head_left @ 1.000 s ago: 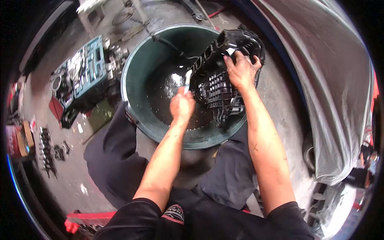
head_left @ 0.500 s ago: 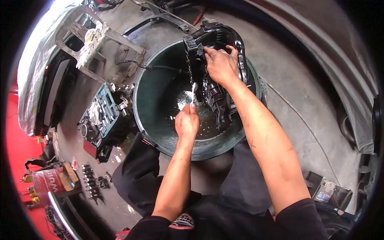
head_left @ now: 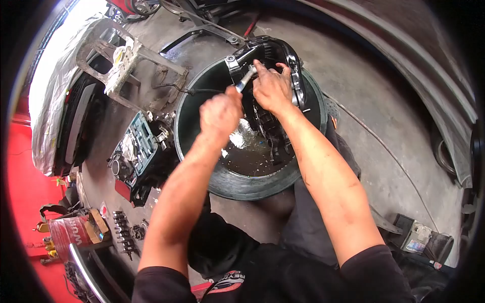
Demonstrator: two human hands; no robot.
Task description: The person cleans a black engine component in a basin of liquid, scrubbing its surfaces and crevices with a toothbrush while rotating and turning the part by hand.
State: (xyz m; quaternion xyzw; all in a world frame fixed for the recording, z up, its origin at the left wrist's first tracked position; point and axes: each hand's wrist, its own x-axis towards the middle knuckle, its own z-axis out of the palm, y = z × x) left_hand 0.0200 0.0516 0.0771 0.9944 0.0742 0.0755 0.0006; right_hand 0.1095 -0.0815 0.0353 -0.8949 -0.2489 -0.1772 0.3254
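Note:
My left hand (head_left: 221, 112), smeared by motion, is closed round the handle of a small brush (head_left: 247, 79) with a pale head. The brush head touches or nearly touches the upper left side of a large black engine part (head_left: 298, 76), close to my right fingertips. This part stands upright in a round dark green tub (head_left: 242, 191), wet and glossy. My right hand (head_left: 273, 90) grips its upper portion, with the index finger stretched toward the brush; the hand hides some of the part. Murky liquid (head_left: 247, 159) with pale flecks lies in the tub's bottom.
A dirty plastic chair (head_left: 118, 65) stands beyond the tub at the left. Nearer are an open tool case (head_left: 137, 144) and a crankshaft (head_left: 123, 233) on the floor. A hose (head_left: 384, 144) runs along the right; a covered car (head_left: 55, 101) is far left.
My left hand has moved up and away from me with the brush, from low in the tub to the engine part's top. My right hand keeps its hold.

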